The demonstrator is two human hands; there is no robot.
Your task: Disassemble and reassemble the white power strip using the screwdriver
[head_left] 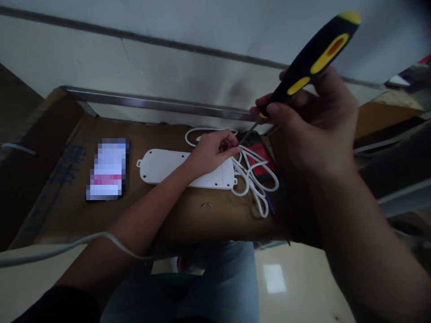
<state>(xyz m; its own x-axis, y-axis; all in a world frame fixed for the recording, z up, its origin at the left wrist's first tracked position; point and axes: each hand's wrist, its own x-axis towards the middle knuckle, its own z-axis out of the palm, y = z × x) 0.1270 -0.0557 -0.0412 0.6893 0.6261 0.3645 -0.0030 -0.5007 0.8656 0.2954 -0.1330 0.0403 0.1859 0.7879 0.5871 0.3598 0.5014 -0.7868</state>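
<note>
My right hand (319, 121) is wrapped round the handle of a black and yellow screwdriver (299, 67), whose shaft slants down to the left. Its tip meets the fingertips of my left hand (215, 150), which are pinched together; whatever they hold there is too small to make out. Under my left hand and forearm lies a white power strip (164, 168), its flat side with screw holes facing up. Its white cord (252, 179) lies in loose loops at the right end. Two small screws (206, 205) rest on the cardboard just in front of the strip.
A phone (107, 169) with a blurred screen lies to the left on the cardboard surface (161, 215). Under the cord loops sits a red and black item (257, 159). A wall with a metal strip (151, 102) bounds the back. Another white cable (67, 246) crosses my left forearm.
</note>
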